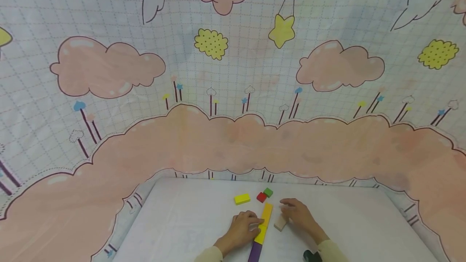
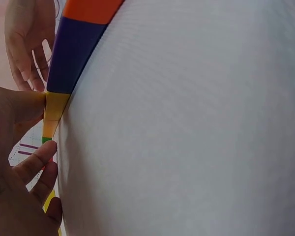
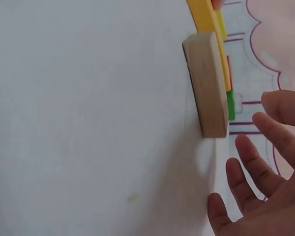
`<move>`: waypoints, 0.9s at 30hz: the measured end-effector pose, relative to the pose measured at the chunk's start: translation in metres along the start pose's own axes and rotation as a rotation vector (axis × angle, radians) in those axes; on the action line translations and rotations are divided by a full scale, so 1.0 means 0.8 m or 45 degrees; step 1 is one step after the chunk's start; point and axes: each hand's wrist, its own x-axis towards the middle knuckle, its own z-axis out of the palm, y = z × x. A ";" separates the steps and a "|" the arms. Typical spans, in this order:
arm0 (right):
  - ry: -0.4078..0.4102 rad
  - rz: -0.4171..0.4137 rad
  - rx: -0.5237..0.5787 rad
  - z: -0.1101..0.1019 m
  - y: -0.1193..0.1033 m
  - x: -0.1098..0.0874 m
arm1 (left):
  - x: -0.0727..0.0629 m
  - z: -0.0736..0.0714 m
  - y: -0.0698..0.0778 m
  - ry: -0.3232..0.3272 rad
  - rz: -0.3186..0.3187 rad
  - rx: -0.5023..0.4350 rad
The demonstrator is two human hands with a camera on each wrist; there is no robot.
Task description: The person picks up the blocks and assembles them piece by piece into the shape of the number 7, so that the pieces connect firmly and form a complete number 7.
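- Head view: on the white table (image 1: 174,213), an amber block (image 1: 268,210), a bright yellow block (image 1: 260,235) and a purple block (image 1: 255,251) lie end to end in 1 row.
- The left hand (image 1: 242,227) lies at the row's left side, fingertips at the yellow-toned part.
- The right hand (image 1: 300,215) hangs over the far end of a wooden block (image 1: 280,223), which lies to the right of the row, apart from it.
- Beyond the row: a loose yellow block (image 1: 242,199), plus a red block (image 1: 261,197) and a green block (image 1: 268,192) side by side.
- Left wrist view: an orange-red block (image 2: 91,9) adjoins the purple block, making 4 in line; the left hand's digits are loosely spread, 1 tip touching the row.
- Right wrist view: the right hand is wide, fingers spread, holding nothing; a gap separates it from the wooden block.
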 end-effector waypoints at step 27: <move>0.122 -0.150 -0.029 -0.003 -0.016 0.041 | 0.001 0.000 0.003 -0.016 -0.016 -0.020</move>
